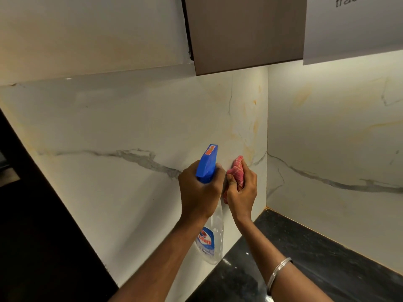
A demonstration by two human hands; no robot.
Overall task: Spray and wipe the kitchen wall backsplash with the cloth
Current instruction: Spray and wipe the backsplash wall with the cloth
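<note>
Spraying looked to be the step in hand: the left hand [199, 192] gripped the spray bottle [207, 162] by its neck, nozzle toward the marble backsplash [130, 127], while the right hand [242, 190] clutched the bunched pink cloth [236, 170] just beside it, which likely needed pressing to the wall next

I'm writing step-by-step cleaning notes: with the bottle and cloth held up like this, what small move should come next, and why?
Probably squeeze the trigger. The left hand grips the spray bottle with its blue head aimed at the marble backsplash, and no wet patch shows there. The right hand holds the pink cloth bunched beside the nozzle, ready to wipe.
</note>
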